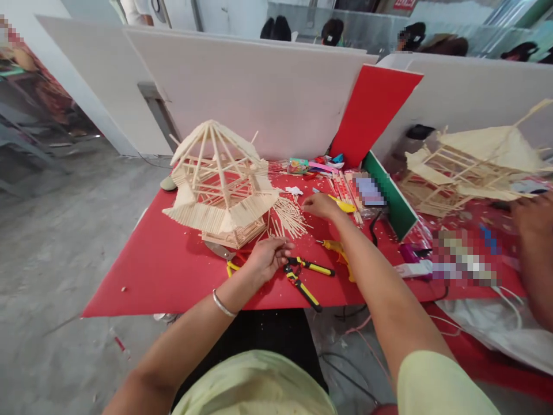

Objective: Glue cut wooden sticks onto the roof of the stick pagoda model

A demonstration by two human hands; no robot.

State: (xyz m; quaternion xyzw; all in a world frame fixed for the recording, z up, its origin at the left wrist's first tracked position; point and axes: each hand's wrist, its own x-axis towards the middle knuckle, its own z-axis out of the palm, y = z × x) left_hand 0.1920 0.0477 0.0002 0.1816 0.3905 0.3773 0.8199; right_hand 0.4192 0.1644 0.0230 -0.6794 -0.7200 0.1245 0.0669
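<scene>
My left hand point(268, 257) is above the red tabletop in front of the stick model. Its fingers are loosely curled and apart, with nothing visible in them. Further right, my right hand point(320, 206) is at the edge of a pile of thin wooden sticks point(290, 216), fingertips pressed together; what they hold, if anything, is too small to make out. The model, a roofed pavilion of pale sticks point(220, 190), stands left of the pile. Yellow-and-black pliers point(305, 279) lie beside my left hand. A yellow glue gun point(339, 253) rests under my right forearm.
Another cutting tool with red and yellow handles point(220, 249) lies by the model's base. A green board point(389, 199) stands at the right, with a second stick model point(466, 167) and another person's arm point(536, 253) beyond. White panels point(250, 86) and a red board point(374, 109) stand behind.
</scene>
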